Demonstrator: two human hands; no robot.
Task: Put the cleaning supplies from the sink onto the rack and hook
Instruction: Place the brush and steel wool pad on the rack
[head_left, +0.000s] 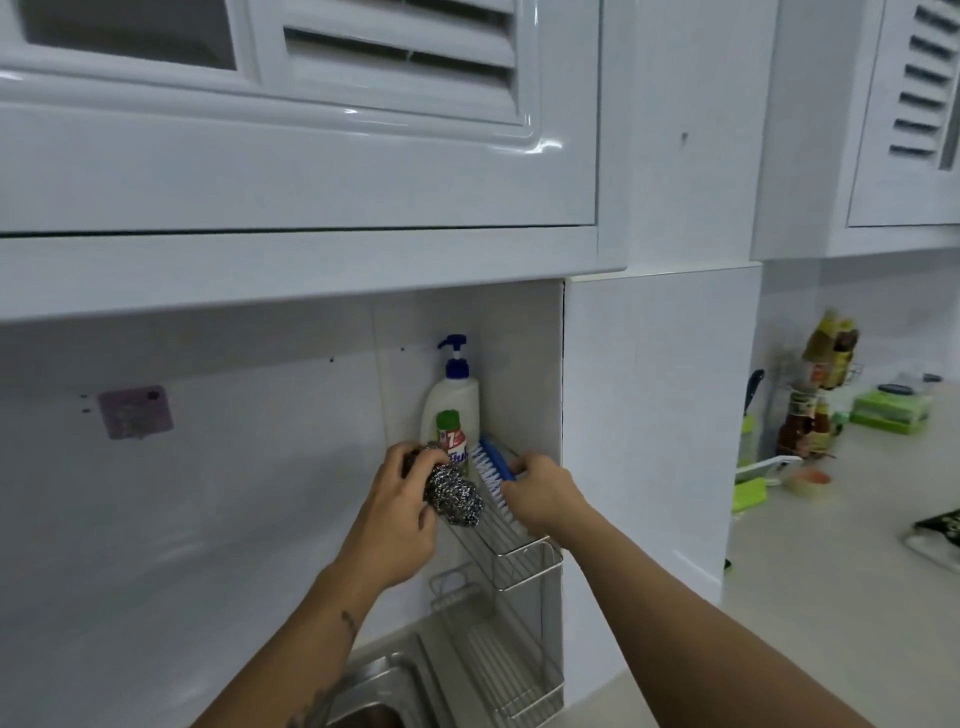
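Observation:
A two-tier wire rack (524, 564) hangs in the wall corner above the steel sink (379, 680). My left hand (397, 512) grips a steel wool scrubber (453, 493) over the rack's upper shelf. My right hand (540, 491) holds a blue scrub brush (493, 470) with white bristles, lying along the shelf's right side. At the shelf's back stand a white pump bottle (451, 400) and a small green-capped bottle (451, 434). A pink adhesive hook (136, 413) sticks to the tiled wall at left, with nothing on it.
White louvred cabinets (311, 130) overhang the area just above the rack. A white wall column (649, 415) borders the rack on the right. Beyond it, the counter (831, 571) carries sauce bottles (810, 415), green sponges (891, 410) and a tape roll (808, 480). The rack's lower shelf holds nothing.

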